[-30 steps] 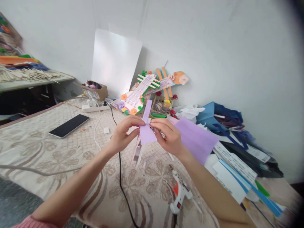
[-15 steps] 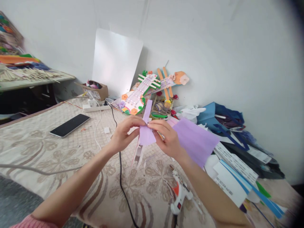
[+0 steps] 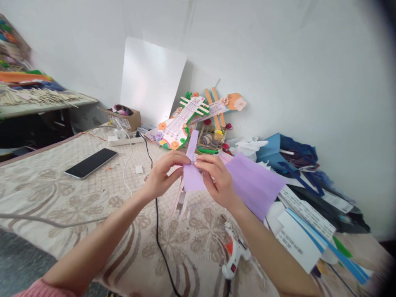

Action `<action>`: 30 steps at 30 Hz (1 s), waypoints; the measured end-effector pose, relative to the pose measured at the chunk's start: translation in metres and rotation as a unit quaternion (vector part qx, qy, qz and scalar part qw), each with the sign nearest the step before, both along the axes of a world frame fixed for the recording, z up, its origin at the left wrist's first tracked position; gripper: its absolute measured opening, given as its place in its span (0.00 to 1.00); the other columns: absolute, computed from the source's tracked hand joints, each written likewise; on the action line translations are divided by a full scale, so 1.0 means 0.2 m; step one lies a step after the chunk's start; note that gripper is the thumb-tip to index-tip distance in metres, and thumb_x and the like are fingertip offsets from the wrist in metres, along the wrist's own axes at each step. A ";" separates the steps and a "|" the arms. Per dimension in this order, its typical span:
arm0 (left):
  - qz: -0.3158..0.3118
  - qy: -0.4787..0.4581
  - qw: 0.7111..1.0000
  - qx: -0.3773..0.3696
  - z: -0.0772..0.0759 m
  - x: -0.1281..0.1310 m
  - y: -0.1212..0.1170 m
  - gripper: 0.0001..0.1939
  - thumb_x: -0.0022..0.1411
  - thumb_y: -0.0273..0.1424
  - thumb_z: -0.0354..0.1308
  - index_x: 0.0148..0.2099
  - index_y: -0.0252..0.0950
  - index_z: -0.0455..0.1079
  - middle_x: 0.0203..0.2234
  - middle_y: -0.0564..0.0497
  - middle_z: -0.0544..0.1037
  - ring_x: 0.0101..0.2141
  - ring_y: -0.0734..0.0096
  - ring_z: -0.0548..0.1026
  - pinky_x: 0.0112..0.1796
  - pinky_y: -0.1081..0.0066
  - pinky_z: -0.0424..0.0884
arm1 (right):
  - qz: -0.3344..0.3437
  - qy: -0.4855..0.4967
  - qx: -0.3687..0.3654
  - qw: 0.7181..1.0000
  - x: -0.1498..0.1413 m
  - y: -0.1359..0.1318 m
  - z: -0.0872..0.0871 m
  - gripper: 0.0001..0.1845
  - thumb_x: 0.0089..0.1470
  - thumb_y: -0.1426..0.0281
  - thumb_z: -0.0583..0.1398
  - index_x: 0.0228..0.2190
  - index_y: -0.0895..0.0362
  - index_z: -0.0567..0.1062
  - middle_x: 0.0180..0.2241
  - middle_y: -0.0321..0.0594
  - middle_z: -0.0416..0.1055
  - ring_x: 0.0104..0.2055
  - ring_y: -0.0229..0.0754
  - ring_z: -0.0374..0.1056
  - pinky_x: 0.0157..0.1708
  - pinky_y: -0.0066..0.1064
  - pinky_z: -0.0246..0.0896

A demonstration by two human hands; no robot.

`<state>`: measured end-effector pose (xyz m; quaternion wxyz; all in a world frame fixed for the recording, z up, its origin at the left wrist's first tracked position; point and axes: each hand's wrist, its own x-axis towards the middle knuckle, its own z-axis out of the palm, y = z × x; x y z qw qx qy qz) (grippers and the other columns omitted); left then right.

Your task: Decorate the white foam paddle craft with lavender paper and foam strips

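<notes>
A light purple piece of crepe-like paper (image 3: 193,179) is held up over the middle of the table, its narrow strip pointing away from me and its wider part hanging toward me. My left hand (image 3: 163,173) pinches its left edge between thumb and fingers. From the other side, my right hand (image 3: 218,179) has its fingertips closed on the same paper at the narrow crossing. A small shiny bit shows by the right thumb; I cannot make out what it is. Below the paper lie thin white, grey and pink pieces, partly hidden. A larger purple sheet (image 3: 255,183) lies behind my right wrist.
A white glue gun (image 3: 233,255) lies near my right forearm. A black cable (image 3: 157,231) crosses the table. To the left are a phone (image 3: 91,163) and a power strip (image 3: 123,141). Decorated paper guitars (image 3: 181,123) lean at the back; papers and bags (image 3: 284,152) pile up right.
My right fingers have shifted slightly along the paper's crossing, tucking in and then lifting apart a little. The hanging part of the paper has moved slightly right and down. My left hand keeps its pinch.
</notes>
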<state>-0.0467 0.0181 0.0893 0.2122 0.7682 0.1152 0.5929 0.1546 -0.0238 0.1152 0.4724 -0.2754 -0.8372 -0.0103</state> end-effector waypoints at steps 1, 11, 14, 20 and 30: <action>0.000 0.002 1.000 0.002 0.00 0.00 0.00 0.10 0.68 0.25 0.54 0.48 0.39 0.71 0.41 0.45 0.76 0.45 0.64 0.75 0.46 0.61 0.74 | 0.005 0.038 -0.028 0.999 0.00 0.00 0.00 0.18 0.64 0.75 0.50 0.51 0.49 0.69 0.51 0.46 0.70 0.54 0.46 0.69 0.51 0.44 0.71; -0.001 -0.005 1.000 -0.014 -0.01 0.00 0.00 0.09 0.68 0.28 0.54 0.49 0.39 0.72 0.41 0.44 0.77 0.45 0.63 0.75 0.45 0.61 0.75 | 0.081 0.356 -0.301 0.881 0.00 0.04 0.00 0.11 0.62 0.62 0.55 0.39 0.54 0.74 0.38 0.43 0.75 0.38 0.40 0.73 0.32 0.31 0.73; -0.003 -0.005 1.000 -0.015 -0.01 0.00 0.00 0.09 0.68 0.28 0.55 0.49 0.40 0.72 0.41 0.44 0.77 0.45 0.63 0.75 0.46 0.61 0.74 | 0.090 0.364 -0.313 0.873 0.01 0.03 0.01 0.11 0.58 0.59 0.60 0.37 0.54 0.74 0.35 0.40 0.75 0.35 0.38 0.72 0.33 0.31 0.71; -0.012 -0.011 1.000 -0.023 -0.01 0.01 0.00 0.10 0.68 0.29 0.55 0.49 0.41 0.72 0.42 0.44 0.76 0.45 0.64 0.75 0.44 0.63 0.75 | -0.011 0.366 -0.278 0.888 0.02 0.01 0.01 0.19 0.54 0.56 0.65 0.23 0.54 0.67 0.19 0.28 0.61 0.21 0.31 0.56 0.21 0.24 0.54; -0.029 -0.012 0.999 -0.039 -0.02 0.02 0.01 0.09 0.68 0.28 0.55 0.49 0.40 0.72 0.42 0.44 0.76 0.45 0.65 0.75 0.44 0.65 0.75 | -0.017 0.334 -0.359 0.871 0.13 0.00 -0.05 0.22 0.54 0.50 0.63 0.26 0.55 0.70 0.23 0.36 0.71 0.23 0.35 0.65 0.20 0.25 0.60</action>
